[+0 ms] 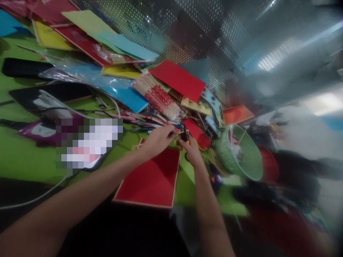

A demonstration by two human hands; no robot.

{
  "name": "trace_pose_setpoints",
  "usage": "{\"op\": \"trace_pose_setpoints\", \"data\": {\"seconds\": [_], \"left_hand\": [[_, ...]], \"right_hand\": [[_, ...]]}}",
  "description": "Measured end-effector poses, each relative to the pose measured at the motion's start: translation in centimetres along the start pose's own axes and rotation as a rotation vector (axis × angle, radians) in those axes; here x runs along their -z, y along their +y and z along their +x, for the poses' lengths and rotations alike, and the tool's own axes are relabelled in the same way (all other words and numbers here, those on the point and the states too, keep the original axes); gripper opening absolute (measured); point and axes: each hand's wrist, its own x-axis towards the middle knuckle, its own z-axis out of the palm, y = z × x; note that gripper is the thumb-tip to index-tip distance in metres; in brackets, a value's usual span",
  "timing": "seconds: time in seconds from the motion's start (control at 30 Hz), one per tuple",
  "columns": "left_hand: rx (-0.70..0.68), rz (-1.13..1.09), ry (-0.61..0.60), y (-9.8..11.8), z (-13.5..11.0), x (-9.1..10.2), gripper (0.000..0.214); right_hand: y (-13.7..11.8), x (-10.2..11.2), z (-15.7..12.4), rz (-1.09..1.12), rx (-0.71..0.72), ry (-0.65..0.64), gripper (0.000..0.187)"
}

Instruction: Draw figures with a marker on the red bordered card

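Note:
My left hand (pixel 162 137) pinches a thin wooden stick (pixel 180 132) near the middle of the table. My right hand (pixel 192 150) is closed around pliers with a dark head (pixel 184 135) and a bit of yellow handle showing; their jaws are at the stick, though blur hides whether they touch it. Below both hands lies a red board (pixel 152 178) edged with thin wooden strips. Two short sticks (pixel 139 143) cross at its top left corner. Just beyond the hands, pens and sticks lie in a loose heap.
A green basket (pixel 218 151) stands tilted at the right. Bundled sticks with red marks (pixel 157 93) and a red card (pixel 179 79) pile up at the back. On the left lie a phone (pixel 91 142), cables and a blue plastic packet (pixel 112 87). Perforated metal (pixel 193 21) rises behind.

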Motion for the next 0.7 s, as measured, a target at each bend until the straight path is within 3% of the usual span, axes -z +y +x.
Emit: {"op": "trace_pose_setpoints", "data": {"seconds": [0.7], "left_hand": [[0.028,0.053,-0.051,-0.15,0.08,0.06,0.014]], "right_hand": [[-0.42,-0.03,-0.23,-0.136,0.024,-0.001,0.034]]}}
